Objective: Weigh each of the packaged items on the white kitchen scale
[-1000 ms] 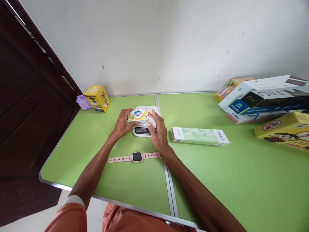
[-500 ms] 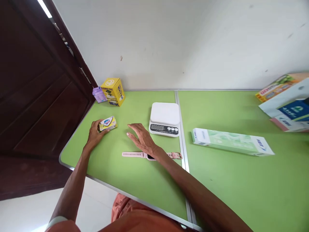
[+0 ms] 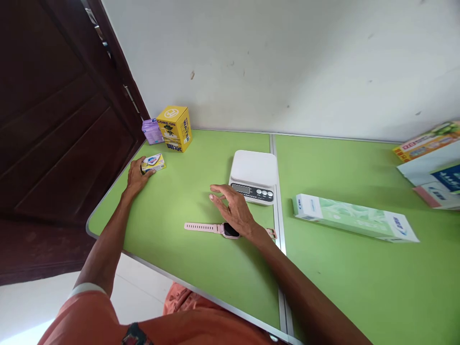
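Observation:
My left hand (image 3: pixel 137 176) grips a small yellow and white soap box (image 3: pixel 154 163) by its left end, low at the table's left side. Thumb and fingers are on either side of the box. My right hand (image 3: pixel 235 209) hovers with fingers apart and nothing in them, in front of the white digital kitchen scale (image 3: pixel 254 168). Below that hand lies a pink smartwatch (image 3: pixel 204 227), its strap stretched flat; my wrist covers part of the strap. The scale's platform carries nothing.
Behind the soap box stand a yellow carton (image 3: pixel 175 128) and a purple packet (image 3: pixel 152 132). A long green and white box (image 3: pixel 355 218) lies right of the metal table seam (image 3: pixel 282 235). Several boxes (image 3: pixel 436 167) are piled at the far right. A wall backs the green table (image 3: pixel 172 254).
My left hand has shifted the soap box farther back and left, nearer the yellow carton. My right hand has moved right, toward the scale. The camera view has turned slightly.

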Demonstrator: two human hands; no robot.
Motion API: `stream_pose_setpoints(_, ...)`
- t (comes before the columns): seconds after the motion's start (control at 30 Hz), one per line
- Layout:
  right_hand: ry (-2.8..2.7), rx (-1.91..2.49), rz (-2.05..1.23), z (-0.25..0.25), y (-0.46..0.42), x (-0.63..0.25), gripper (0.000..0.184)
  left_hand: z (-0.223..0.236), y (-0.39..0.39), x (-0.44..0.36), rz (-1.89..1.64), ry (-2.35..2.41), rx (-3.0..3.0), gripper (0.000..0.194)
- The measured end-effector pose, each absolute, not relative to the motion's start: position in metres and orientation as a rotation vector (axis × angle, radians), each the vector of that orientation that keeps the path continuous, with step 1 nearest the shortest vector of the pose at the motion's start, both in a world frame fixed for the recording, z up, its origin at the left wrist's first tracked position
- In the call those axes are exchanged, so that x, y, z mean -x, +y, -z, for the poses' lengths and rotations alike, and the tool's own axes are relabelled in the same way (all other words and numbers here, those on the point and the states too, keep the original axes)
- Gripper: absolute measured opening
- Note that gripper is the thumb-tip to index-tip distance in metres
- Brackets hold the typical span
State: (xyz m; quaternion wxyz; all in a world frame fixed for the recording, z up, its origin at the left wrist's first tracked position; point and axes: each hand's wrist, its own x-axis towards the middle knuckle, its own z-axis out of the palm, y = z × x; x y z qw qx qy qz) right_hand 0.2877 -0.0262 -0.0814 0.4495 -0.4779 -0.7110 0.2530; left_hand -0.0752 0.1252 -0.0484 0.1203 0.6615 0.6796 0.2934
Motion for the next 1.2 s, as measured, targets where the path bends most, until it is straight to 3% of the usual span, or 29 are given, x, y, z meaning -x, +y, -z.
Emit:
stream_pose_setpoints(0.43,-1.790,1.026,-0.766,0.058,0.017,-0.235,0.048,0.046,0.156,0.061,-0.942,2.075,-1.825,0.075)
stream_pose_setpoints(0.57,-1.839,0.996,-0.788,0.056,0.014,-0.220,0.040,0.047,0.163,0.060,-0.971,2.107,-1.810,0.077)
stream_pose_setpoints(0.83,-1.694,1.128,-0.729,0.041,-0.047,-0.289,0.031,0.051,0.190,0.063,-1.101,2.163,-1.740,0.069)
stream_pose_setpoints(0.97,-1.479,1.316,-0.433,0.022,-0.092,-0.342,0.032,0.049,0.191,0.055,-1.203,2.197,-1.642,0.074)
stream_pose_setpoints(1.07,-1.219,1.554,0.006,0.013,-0.126,-0.391,0.037,0.044,0.173,0.045,-1.365,2.194,-1.564,0.080)
stream_pose_setpoints(1.2,-0.906,1.770,0.514,0.029,-0.157,-0.469,0.049,0.029,0.133,0.024,-1.531,2.231,-1.526,0.073)
